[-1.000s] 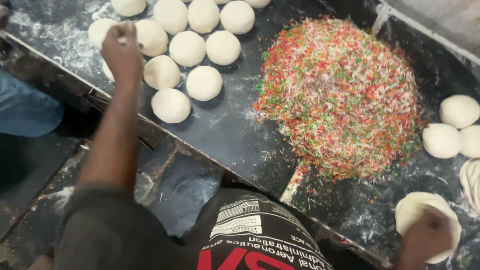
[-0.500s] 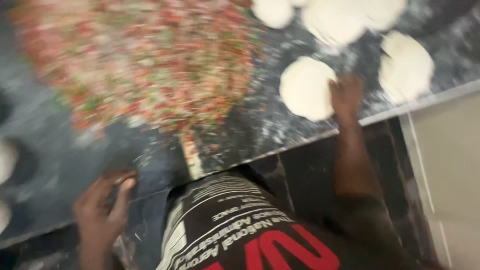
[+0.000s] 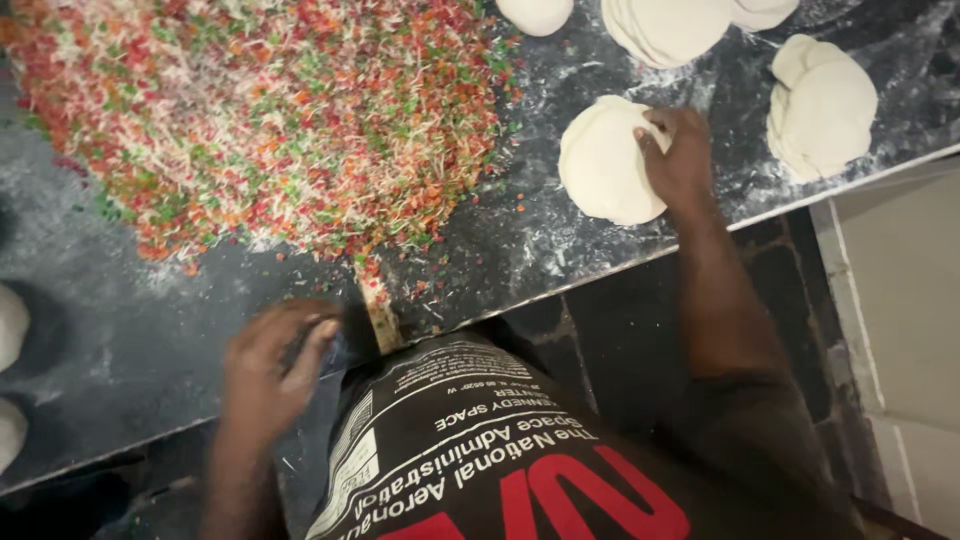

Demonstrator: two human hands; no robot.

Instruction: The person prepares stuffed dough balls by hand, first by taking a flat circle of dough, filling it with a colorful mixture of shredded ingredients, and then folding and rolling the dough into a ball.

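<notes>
- The right hand (image 3: 682, 160) rests on a flattened dough disc (image 3: 603, 162) on the dark floured worktop (image 3: 520, 240), its grip curled over the disc's edge.
- The left hand (image 3: 268, 370) hovers with loose grip, holding nothing, at the worktop's near edge.
- A multicoloured shredded heap (image 3: 270, 110) lies between; more dough discs (image 3: 822, 105) sit beyond.

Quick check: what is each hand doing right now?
Left hand: open, empty, resting at the dark counter edge.
Right hand: fingers curled on the flattened dough disc; firm grip cannot be told.
</notes>
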